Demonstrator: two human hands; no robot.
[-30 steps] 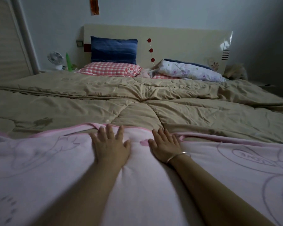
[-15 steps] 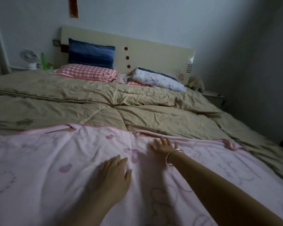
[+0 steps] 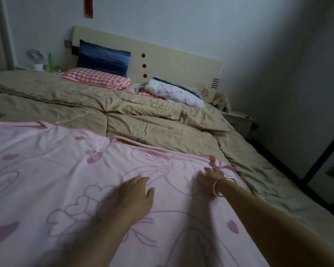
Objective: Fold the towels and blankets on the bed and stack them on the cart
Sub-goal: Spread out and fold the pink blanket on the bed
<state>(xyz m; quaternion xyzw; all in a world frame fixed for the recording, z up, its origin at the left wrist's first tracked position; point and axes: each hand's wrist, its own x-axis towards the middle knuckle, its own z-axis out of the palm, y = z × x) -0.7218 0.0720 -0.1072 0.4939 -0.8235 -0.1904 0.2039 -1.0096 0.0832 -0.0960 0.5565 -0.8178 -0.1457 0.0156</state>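
Observation:
A pale pink blanket [image 3: 52,176] with heart and cartoon outlines lies spread flat over the near half of the bed. My left hand [image 3: 132,197] rests palm down on its middle, fingers straight. Further right, my right hand [image 3: 210,180], a silver bangle on its wrist, presses flat near the blanket's far right corner, where the pink hem [image 3: 217,162] is bunched. Beneath the blanket a tan quilt [image 3: 143,116] covers the bed. No cart is in view.
Blue pillow [image 3: 103,57], red checked pillow [image 3: 94,78] and a white floral bundle [image 3: 174,92] lie by the cream headboard [image 3: 172,60]. A small fan [image 3: 36,58] stands at far left. A white nightstand [image 3: 238,120] and dark floor border the bed's right side.
Both hands slid rightward across the pink blanket from its far middle edge; the right hand now lies near the far right corner. The view swung right.

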